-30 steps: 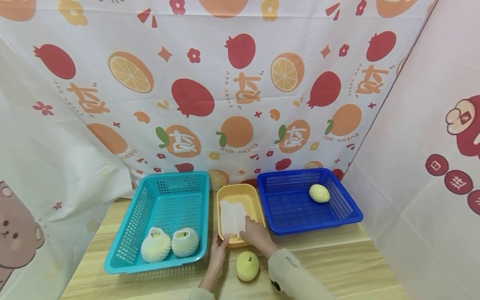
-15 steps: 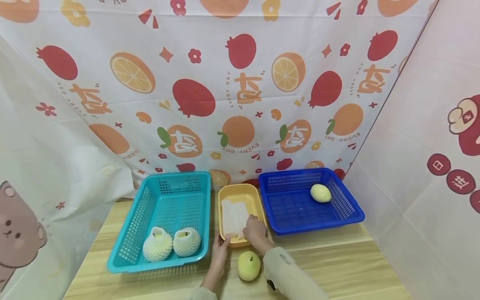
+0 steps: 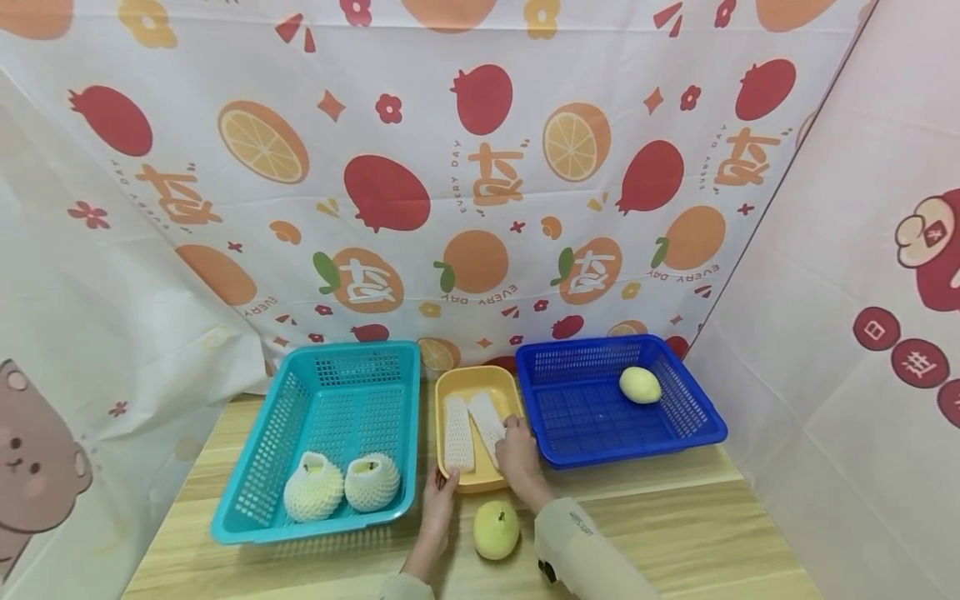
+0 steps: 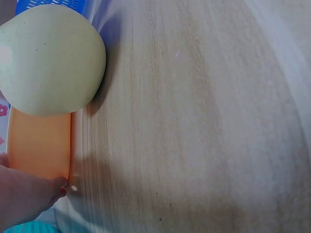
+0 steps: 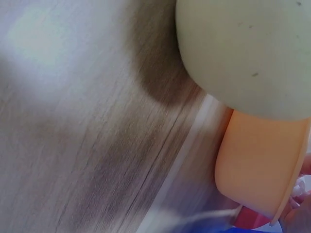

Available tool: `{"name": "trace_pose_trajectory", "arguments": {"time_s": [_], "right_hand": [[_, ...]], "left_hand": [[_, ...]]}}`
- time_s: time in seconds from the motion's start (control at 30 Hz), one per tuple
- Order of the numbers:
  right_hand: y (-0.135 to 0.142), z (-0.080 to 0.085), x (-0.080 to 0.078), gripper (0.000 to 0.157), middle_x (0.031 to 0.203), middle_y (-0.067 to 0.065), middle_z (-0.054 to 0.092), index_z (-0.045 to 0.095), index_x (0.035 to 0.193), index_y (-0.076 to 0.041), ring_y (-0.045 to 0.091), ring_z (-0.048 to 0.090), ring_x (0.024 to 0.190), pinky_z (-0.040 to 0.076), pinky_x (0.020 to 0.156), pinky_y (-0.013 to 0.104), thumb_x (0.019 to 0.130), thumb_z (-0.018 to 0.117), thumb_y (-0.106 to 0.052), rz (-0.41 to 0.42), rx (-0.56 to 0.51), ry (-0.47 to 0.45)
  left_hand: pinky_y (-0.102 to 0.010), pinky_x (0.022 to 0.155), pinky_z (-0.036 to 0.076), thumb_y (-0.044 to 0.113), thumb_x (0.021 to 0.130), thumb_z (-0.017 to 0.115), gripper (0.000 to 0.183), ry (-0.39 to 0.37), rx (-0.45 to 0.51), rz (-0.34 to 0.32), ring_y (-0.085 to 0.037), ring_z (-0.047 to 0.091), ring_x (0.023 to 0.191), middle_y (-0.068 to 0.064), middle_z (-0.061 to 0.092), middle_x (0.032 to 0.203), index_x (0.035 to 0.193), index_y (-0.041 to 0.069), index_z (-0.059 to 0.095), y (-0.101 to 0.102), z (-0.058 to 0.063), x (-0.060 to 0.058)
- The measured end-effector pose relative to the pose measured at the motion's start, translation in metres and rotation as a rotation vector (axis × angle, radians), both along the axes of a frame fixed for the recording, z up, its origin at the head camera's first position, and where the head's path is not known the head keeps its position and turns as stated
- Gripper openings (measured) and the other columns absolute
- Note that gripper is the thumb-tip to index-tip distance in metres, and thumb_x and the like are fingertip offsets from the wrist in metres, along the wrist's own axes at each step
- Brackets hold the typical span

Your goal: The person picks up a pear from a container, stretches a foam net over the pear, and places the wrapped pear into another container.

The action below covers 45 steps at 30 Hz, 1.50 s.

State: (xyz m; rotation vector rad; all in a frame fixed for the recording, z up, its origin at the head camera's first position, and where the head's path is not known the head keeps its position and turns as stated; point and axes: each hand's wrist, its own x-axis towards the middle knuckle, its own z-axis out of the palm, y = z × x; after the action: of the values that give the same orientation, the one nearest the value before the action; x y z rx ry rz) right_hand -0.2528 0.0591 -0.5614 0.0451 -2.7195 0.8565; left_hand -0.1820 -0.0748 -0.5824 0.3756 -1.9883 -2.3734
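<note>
Between two baskets sits a yellow plastic tray (image 3: 474,381) with two white foam net sleeves in it. One foam net (image 3: 458,437) lies flat on the left side. My right hand (image 3: 517,457) reaches over the tray's right rim and pinches the lower end of the other foam net (image 3: 484,415), which lies slanted. At the tray's front left corner my left hand (image 3: 438,502) grips the rim, thumb on top. A bare yellow-green pear (image 3: 496,531) stands on the table between my forearms; this pear (image 4: 53,63) partly blocks the tray (image 4: 40,143) in the left wrist view.
A teal basket (image 3: 417,417) on the left holds two pears in foam nets, a left one (image 3: 313,492) and a right one (image 3: 372,485). The blue basket (image 3: 622,457) on the right contains one bare pale yellow fruit (image 3: 640,385). Behind them hangs a fruit-print cloth (image 3: 480,192).
The two foam nets, lying together before, are now apart. My right hand has drawn one to the right and turned it aslant. The left hand stays at the tray's corner.
</note>
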Motion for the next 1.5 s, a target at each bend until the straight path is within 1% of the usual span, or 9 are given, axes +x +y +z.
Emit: {"name": "trace_pose_trajectory", "arguments": {"time_s": [0.23, 0.37, 0.57, 0.83, 0.97, 1.2, 1.33, 1.43, 1.5], "right_hand": [[0.002, 0.002, 0.005, 0.023, 0.086, 0.011, 0.050, 0.055, 0.093, -0.003, 0.030, 0.056, 0.059, 0.046, 0.047, 0.033, 0.073, 0.064, 0.004, -0.002, -0.003, 0.085], [0.003, 0.003, 0.008, 0.023, 0.088, 0.010, 0.049, 0.055, 0.093, -0.002, 0.030, 0.057, 0.064, 0.048, 0.050, 0.034, 0.073, 0.065, 0.003, 0.012, -0.004, 0.120], [0.003, 0.012, 0.013, 0.022, 0.090, 0.007, 0.049, 0.055, 0.095, -0.004, 0.025, 0.055, 0.070, 0.047, 0.058, 0.039, 0.075, 0.064, 0.000, 0.018, -0.141, 0.103], [0.008, 0.019, 0.025, 0.021, 0.085, 0.004, 0.050, 0.057, 0.092, -0.006, 0.020, 0.053, 0.073, 0.047, 0.059, 0.031, 0.074, 0.065, 0.001, 0.046, -0.286, 0.162], [0.010, 0.022, 0.032, 0.021, 0.083, 0.000, 0.051, 0.059, 0.091, -0.005, 0.019, 0.055, 0.076, 0.048, 0.060, 0.029, 0.073, 0.065, 0.003, 0.053, -0.361, 0.169], [0.016, 0.028, 0.046, 0.020, 0.087, -0.002, 0.052, 0.059, 0.093, -0.007, 0.017, 0.054, 0.078, 0.049, 0.060, 0.026, 0.076, 0.067, 0.000, 0.063, -0.470, 0.106], [0.020, 0.033, 0.052, 0.018, 0.088, 0.000, 0.054, 0.060, 0.093, -0.006, 0.017, 0.054, 0.076, 0.048, 0.055, 0.025, 0.076, 0.066, -0.001, 0.055, -0.529, 0.094], [0.023, 0.034, 0.056, 0.018, 0.089, 0.002, 0.055, 0.060, 0.095, -0.004, 0.016, 0.054, 0.074, 0.049, 0.052, 0.024, 0.078, 0.066, 0.000, 0.067, -0.578, 0.076], [0.024, 0.036, 0.058, 0.019, 0.089, 0.004, 0.055, 0.060, 0.096, -0.002, 0.015, 0.055, 0.071, 0.049, 0.049, 0.024, 0.079, 0.065, 0.000, 0.083, -0.628, 0.056]], "left_hand": [[-0.050, 0.104, 0.019, 0.010, 0.098, 0.042, 0.059, -0.012, -0.015, 0.011, -0.045, 0.012, 0.130, -0.036, 0.011, 0.141, 0.139, -0.014, 0.007, -0.001, -0.001, -0.001], [-0.051, 0.104, 0.019, 0.012, 0.099, 0.042, 0.060, -0.021, -0.020, 0.006, -0.045, 0.012, 0.130, -0.036, 0.011, 0.141, 0.139, -0.014, 0.007, -0.001, 0.001, -0.001], [-0.051, 0.103, 0.020, 0.014, 0.099, 0.042, 0.061, -0.024, -0.023, -0.001, -0.046, 0.012, 0.130, -0.036, 0.010, 0.141, 0.139, -0.014, 0.006, 0.000, 0.003, -0.001], [-0.050, 0.103, 0.020, 0.010, 0.099, 0.041, 0.057, -0.007, -0.058, 0.028, -0.046, 0.014, 0.129, -0.037, 0.013, 0.140, 0.139, -0.015, 0.009, 0.001, 0.003, -0.001], [-0.051, 0.101, 0.025, 0.007, 0.097, 0.044, 0.055, 0.014, -0.112, 0.079, -0.047, 0.022, 0.127, -0.038, 0.021, 0.137, 0.137, -0.016, 0.015, 0.005, 0.005, 0.000], [-0.051, 0.101, 0.026, 0.007, 0.094, 0.052, 0.063, 0.029, -0.120, 0.173, -0.047, 0.023, 0.126, -0.036, 0.020, 0.139, 0.139, -0.012, 0.013, 0.009, 0.004, 0.004], [-0.048, 0.096, 0.035, 0.008, 0.092, 0.055, 0.056, 0.004, -0.163, 0.232, -0.045, 0.035, 0.120, -0.034, 0.034, 0.132, 0.136, -0.011, 0.025, 0.011, 0.004, 0.010], [-0.037, 0.085, 0.046, 0.006, 0.090, 0.057, 0.043, -0.017, -0.211, 0.282, -0.040, 0.048, 0.108, -0.030, 0.047, 0.117, 0.124, -0.012, 0.039, 0.012, 0.005, 0.016], [-0.028, 0.074, 0.049, 0.008, 0.090, 0.058, 0.033, -0.029, -0.237, 0.303, -0.033, 0.054, 0.095, -0.025, 0.053, 0.104, 0.114, -0.011, 0.046, 0.013, 0.006, 0.020]]}}
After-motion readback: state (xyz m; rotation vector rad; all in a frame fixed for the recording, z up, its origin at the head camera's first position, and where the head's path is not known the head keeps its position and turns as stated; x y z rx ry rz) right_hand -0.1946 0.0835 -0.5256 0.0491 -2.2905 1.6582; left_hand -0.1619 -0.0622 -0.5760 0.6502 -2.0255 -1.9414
